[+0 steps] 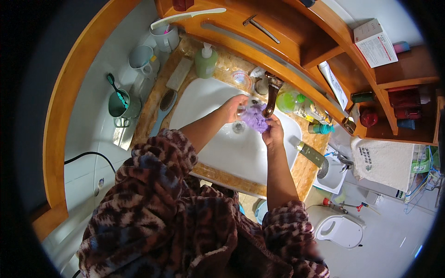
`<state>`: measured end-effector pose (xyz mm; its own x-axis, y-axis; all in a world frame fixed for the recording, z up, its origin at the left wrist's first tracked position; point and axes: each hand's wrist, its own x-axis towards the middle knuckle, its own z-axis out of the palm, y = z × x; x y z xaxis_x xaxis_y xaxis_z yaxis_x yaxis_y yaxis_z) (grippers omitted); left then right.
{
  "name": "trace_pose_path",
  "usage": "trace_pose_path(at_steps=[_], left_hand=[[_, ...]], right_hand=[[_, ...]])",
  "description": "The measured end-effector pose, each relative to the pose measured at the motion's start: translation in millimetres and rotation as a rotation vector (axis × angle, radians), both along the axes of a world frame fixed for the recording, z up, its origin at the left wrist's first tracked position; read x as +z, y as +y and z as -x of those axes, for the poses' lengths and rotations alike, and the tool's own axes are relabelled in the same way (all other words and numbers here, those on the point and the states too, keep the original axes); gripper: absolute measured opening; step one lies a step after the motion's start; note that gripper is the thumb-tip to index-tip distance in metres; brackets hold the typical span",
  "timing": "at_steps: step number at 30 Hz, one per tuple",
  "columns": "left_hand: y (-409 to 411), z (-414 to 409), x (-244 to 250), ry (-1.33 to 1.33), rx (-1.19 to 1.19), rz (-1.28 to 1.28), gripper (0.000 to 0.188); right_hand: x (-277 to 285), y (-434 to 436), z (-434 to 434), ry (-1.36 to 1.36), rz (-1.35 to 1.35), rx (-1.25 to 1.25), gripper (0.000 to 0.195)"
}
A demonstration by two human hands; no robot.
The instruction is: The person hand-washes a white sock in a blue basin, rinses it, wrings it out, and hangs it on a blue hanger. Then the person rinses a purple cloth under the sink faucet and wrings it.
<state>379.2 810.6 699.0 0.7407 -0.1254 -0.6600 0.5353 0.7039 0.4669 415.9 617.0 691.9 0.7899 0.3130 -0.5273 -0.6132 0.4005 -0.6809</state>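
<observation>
Over the white washbasin [222, 153], my right hand [274, 131] grips a crumpled purple cloth [256, 119] by its lower right side. The bronze-coloured faucet [272, 95] reaches down in front of the cloth, its spout overlapping it in view. My left hand [233, 108] is curled at the cloth's left edge. Something clear and shiny, perhaps water or a clear object, shows by its fingers, so its hold is unclear. Below the cloth sits the metal drain [238, 127], with wet glints around it.
A green soap pump bottle [205, 62], a hairbrush [167, 102] and green-capped bottles [288, 100] stand or lie around the basin. At the right rim lies an olive bottle [310, 154]. A wooden shelf [240, 45] overhangs the back, holding a comb [189, 17] and razor [261, 29]. Cups [123, 107] hang left.
</observation>
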Motion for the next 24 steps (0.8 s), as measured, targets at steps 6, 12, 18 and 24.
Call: trace_pose_path(at_steps=[6,12,18,24], left_hand=[[-15,18,-18,-0.424,-0.299,-0.599,0.037],[-13,11,5,-0.183,-0.153,0.019,0.034],[-18,14,23,-0.157,-0.128,0.23,0.039],[-10,18,23,0.021,-0.008,0.073,0.042]], right_hand=[[-4,-1,6,-0.004,-0.073,-0.122,0.03],[17,-4,12,-0.043,0.126,0.012,0.029],[21,2,22,-0.16,0.561,0.358,0.024],[2,-7,13,0.094,0.079,-0.129,0.007]])
